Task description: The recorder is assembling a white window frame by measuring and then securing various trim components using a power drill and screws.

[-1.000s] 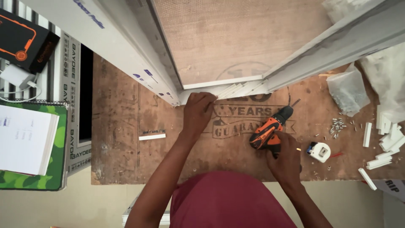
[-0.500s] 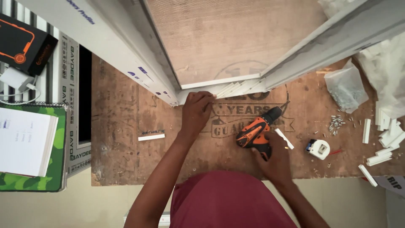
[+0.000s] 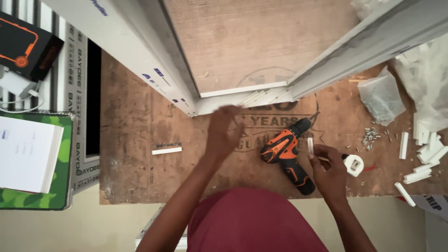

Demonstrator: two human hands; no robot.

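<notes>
Two hands over plywood desk: right hand fingers pinching small white strip beside orange drill; left hand blurred, finger state indeterminable

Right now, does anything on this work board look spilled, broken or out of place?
Yes, small things. Loose screws lie scattered on the plywood board beside their plastic bag, as if spilled. Short white strips lie jumbled at the right edge. The drill lies on its side between the left hand and the right hand.
</notes>
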